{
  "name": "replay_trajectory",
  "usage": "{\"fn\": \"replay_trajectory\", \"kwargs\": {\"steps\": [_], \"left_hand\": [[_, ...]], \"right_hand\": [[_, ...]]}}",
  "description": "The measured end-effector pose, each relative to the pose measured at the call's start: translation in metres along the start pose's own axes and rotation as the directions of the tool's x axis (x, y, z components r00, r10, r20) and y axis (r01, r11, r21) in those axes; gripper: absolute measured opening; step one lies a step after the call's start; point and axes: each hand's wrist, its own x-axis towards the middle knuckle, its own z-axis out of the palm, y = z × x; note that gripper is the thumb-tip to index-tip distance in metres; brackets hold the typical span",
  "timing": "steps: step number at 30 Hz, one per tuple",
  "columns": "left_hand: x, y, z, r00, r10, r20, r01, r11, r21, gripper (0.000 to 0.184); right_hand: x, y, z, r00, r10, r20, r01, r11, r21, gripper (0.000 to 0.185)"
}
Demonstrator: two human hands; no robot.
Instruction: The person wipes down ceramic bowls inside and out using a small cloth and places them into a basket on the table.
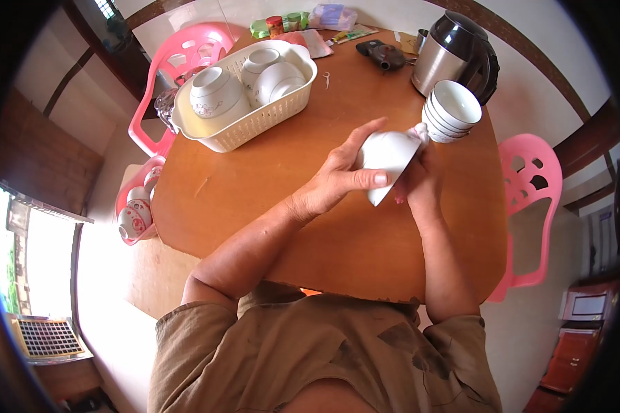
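On the table (pixel 255 189), head view: a single view, read as a clock laid on the tabletop, with twelve farthest from the wearer.
Held bowl: the white bowl (pixel 384 155) is off the table, just towards three o'clock from the centre, tipped with its mouth turned towards the right hand.
Left hand: the left hand (pixel 332 173) is spread around the bowl, thumb on the near side, fingers on the far side.
Right hand: the right hand (pixel 426 180) is at the bowl's mouth and seems closed on a pink-and-white cloth (pixel 421 132) bunched over the rim; most of its fingers are hidden.
Stack: nested bowls (pixel 455 109), mouths up, stand at two o'clock, near the right hand and in front of the kettle (pixel 449 58).
Basket: at half past ten, a cream basket (pixel 265 118) holds more bowls (pixel 217 89), at least one base up.
Step in hand: judging by cloth and rim, wiping the bowl; whether the inside is dry cannot be told.
Next move: finishing would call for a steady left grip and cloth clear of the rim; setting it on the stack would call for turning it mouth up and lowering it level.
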Motion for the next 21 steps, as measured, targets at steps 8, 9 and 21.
{"fn": "replay_trajectory", "kwargs": {"steps": [8,9,21], "left_hand": [[0.004,-0.01,-0.006,0.983,-0.164,-0.079,0.172,0.98,0.101,0.089],[0.004,-0.011,-0.006,0.987,-0.133,-0.088,0.142,0.984,0.106,0.089],[0.003,-0.011,-0.001,0.987,0.134,-0.084,-0.131,0.991,0.035,0.097]], "right_hand": [[0.006,0.007,0.008,0.546,-0.819,0.175,0.787,0.43,-0.442,0.015],[0.005,0.012,0.008,0.629,-0.764,0.142,0.732,0.522,-0.437,0.012],[0.012,0.023,-0.002,0.971,0.105,0.215,-0.151,0.967,0.206,0.016]]}}
